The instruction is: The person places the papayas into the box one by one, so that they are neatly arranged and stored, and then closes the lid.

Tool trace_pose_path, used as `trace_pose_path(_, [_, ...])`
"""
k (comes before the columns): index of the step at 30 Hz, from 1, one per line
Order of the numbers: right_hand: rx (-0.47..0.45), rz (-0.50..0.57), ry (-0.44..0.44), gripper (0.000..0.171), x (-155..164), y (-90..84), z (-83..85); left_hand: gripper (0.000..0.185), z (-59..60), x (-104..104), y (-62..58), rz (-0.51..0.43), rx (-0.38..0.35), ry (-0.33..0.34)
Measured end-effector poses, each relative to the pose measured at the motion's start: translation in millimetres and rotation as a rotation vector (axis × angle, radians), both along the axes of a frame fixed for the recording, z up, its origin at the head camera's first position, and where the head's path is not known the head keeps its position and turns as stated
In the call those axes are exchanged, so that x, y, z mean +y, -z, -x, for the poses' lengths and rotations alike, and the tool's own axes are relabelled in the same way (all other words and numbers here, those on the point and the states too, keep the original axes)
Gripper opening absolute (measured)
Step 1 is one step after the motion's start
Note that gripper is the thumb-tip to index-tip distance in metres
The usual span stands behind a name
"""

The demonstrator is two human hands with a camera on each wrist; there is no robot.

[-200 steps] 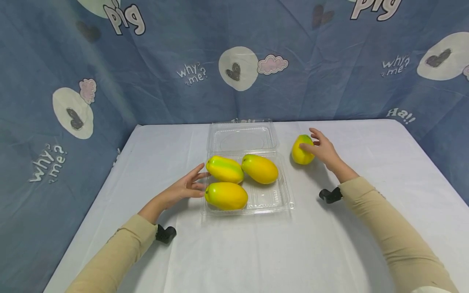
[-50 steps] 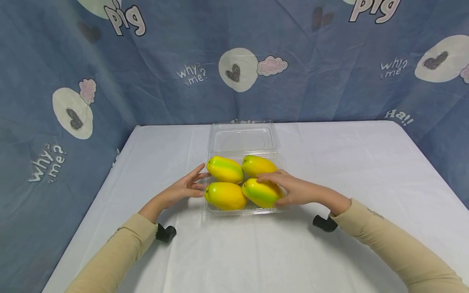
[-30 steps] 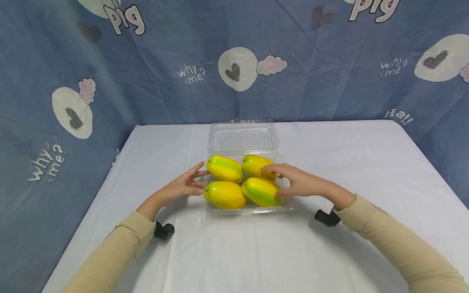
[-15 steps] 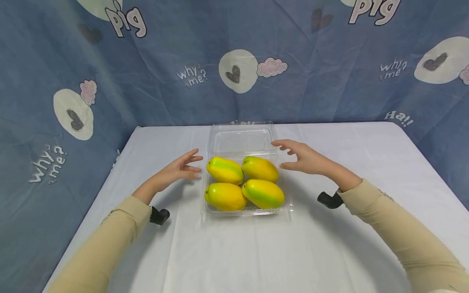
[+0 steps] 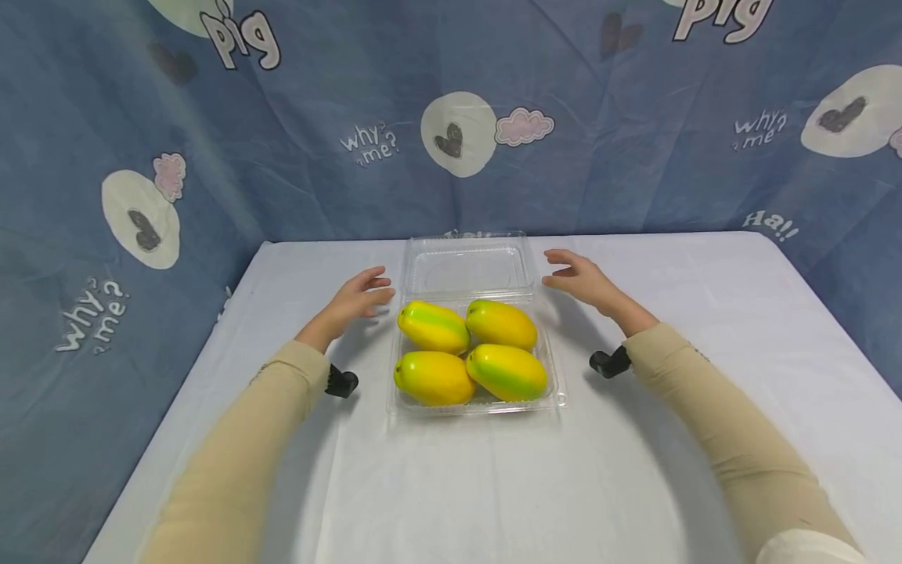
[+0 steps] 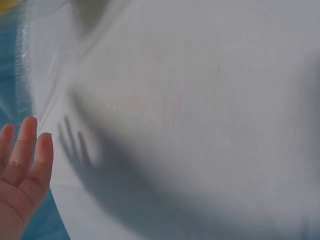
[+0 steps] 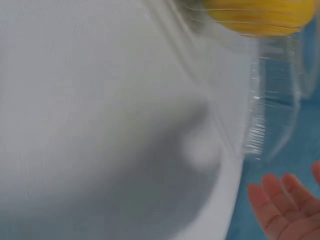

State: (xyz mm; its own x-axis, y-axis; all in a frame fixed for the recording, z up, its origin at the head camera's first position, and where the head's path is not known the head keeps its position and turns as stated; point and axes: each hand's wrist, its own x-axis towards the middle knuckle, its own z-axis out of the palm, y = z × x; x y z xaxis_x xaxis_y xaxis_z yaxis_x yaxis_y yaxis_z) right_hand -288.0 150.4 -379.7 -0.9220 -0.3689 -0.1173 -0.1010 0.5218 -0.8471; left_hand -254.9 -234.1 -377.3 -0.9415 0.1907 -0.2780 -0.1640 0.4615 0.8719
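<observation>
- Now both hands flank the lid: the left hand hovers just left of the clear hinged plastic lid, and the right hand hovers just right of it, each with fingers spread and relaxed, holding nothing.
- Half a second ago both hands hung lower, beside the clear plastic clamshell tray; a second before that the right hand lay on the fruit, and the left touched the tray's left edge. Both have since let go and moved back toward the lid.
- Nearly seven seconds ago one fruit lay outside on the table; now all four yellow-green mango-shaped fruits lie packed two by two in the tray, so filling looks done, and I judge that closing the lid is the step in hand.
- The lid lies open and flat behind the tray, on the white tablecloth, untouched as far as the head view shows.
- Hard to read: the left wrist view is blurred, showing little beyond straight fingertips over cloth.
- The right wrist view is also smeared: one yellow fruit is cut off at the top edge, the plastic's outline is vague, and only the fingertips show.
</observation>
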Motion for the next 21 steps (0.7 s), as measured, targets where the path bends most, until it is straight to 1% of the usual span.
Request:
trace_pose_path(4, [-0.102,0.067,0.066,0.058,-5,10.5,4.9,0.066,4.6,7,4.3,0.03,-0.023,-0.015])
trace_pose_path(8, [-0.229,0.186,0.095,0.058,-14,15.1,4.5,0.065,7.9,13,8.0,0.044,-0.053,-0.025])
trace_pose_path(11, [-0.305,0.251,0.119,0.059,-19,17.6,3.5,0.064,9.5,18,10.4,0.049,-0.086,-0.054])
trace_pose_path(13, [-0.331,0.275,0.145,0.06,-21,19.5,3.2,0.063,10.0,21,11.3,0.055,-0.103,-0.072])
trace_pose_path(15, [-0.34,0.29,0.163,0.06,-22,21.3,2.9,0.061,10.2,23,11.6,0.047,-0.114,-0.092])
trace_pose_path(17, [-0.348,0.302,0.175,0.059,-23,22.7,2.5,0.06,10.1,25,11.8,0.036,-0.119,-0.098])
trace_pose_path(21, [-0.361,0.295,0.184,0.057,-25,25.2,2.1,0.058,9.0,27,11.8,0.015,-0.125,-0.112])
